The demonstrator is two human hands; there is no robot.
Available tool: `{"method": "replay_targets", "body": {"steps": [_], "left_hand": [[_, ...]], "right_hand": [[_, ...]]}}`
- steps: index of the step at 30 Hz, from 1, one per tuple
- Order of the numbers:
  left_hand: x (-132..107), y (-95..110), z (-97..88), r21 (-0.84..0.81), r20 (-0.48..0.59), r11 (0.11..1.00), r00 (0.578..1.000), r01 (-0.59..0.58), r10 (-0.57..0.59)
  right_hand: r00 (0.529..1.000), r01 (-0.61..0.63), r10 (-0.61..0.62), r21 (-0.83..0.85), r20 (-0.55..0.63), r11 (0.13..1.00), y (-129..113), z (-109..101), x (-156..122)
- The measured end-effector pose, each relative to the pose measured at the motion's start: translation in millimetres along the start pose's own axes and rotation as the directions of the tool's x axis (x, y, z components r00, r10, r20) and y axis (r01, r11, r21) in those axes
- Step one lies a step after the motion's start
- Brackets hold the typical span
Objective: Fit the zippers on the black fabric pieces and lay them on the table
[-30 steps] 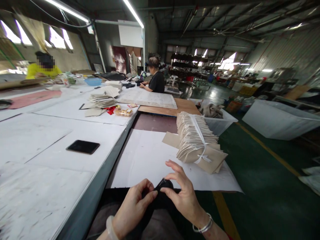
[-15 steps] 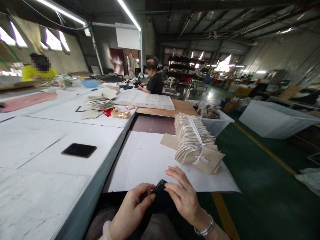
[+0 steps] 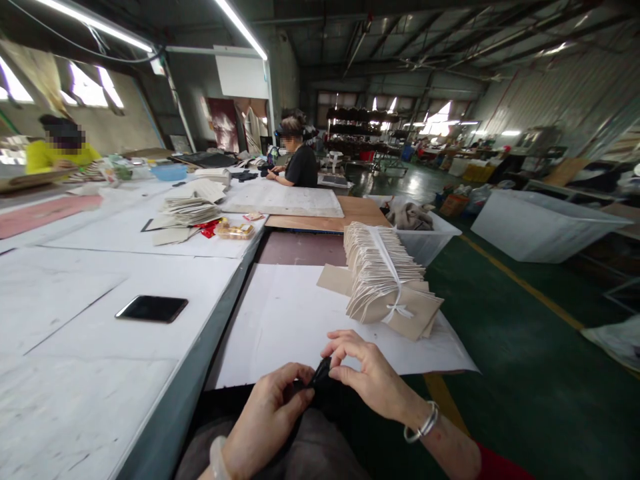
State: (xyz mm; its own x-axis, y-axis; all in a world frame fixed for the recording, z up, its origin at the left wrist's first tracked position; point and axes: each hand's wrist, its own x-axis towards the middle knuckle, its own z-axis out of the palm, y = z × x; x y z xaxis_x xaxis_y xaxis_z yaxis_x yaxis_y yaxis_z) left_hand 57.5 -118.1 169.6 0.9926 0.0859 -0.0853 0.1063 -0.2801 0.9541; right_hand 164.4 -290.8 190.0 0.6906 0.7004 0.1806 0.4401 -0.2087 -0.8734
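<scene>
Over my lap, just off the table's front edge, both hands work on a small black piece of glossy, fabric-like material [image 3: 321,372]. My left hand [image 3: 273,413] pinches its left side between thumb and fingers. On the other side, my right hand [image 3: 367,373] has its fingertips and thumb closed at the upper right edge of the piece. The lower part of the black material blends into the dark area beneath, so its full shape is hidden. Beyond my hands, a tied bundle of beige card-like pieces [image 3: 387,277] rests on the white sheet [image 3: 280,320].
A phone [image 3: 153,309] lies on the white table at left. Farther back are stacked pale pieces [image 3: 187,210], a plastic food box [image 3: 235,230] and a blue bowl [image 3: 169,172]. Two people sit beyond. White bins [image 3: 545,223] stand at right on the green floor.
My right hand's fingers have curled in closer to the black piece, and its forearm shows more at the right. The black piece looks narrower and tilted. The view has shifted slightly.
</scene>
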Motion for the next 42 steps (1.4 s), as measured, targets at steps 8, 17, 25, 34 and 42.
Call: {"method": "replay_targets", "body": {"steps": [8, 17, 25, 34, 42], "left_hand": [[7.9, 9.8, 6.9, 0.065, -0.053, 0.997, 0.998, 0.030, -0.026], [6.6, 13.4, 9.7, 0.090, -0.068, 0.996, 0.997, -0.022, 0.028], [10.0, 28.8, -5.3, -0.062, 0.067, 0.995, 0.995, 0.078, -0.074], [8.7, 42.2, -46.0, -0.179, -0.018, 0.972, 0.987, 0.154, -0.159], [-3.8, 55.0, -75.2, -0.109, -0.084, 0.980, 0.981, 0.166, -0.175]], "right_hand": [[0.997, -0.043, 0.040, 0.045, 0.073, 0.998, -6.3, -5.9, 1.8], [0.973, -0.185, 0.158, 0.157, 0.168, 0.970, -2.2, -12.7, 9.8], [0.936, -0.266, 0.181, 0.268, 0.301, 0.926, -7.5, -11.5, 24.6], [0.984, -0.079, 0.119, 0.272, -0.134, 0.959, -23.5, 28.6, 12.5], [0.929, 0.062, 0.013, 0.190, -0.371, 0.980, -17.4, 77.3, 7.6]]}}
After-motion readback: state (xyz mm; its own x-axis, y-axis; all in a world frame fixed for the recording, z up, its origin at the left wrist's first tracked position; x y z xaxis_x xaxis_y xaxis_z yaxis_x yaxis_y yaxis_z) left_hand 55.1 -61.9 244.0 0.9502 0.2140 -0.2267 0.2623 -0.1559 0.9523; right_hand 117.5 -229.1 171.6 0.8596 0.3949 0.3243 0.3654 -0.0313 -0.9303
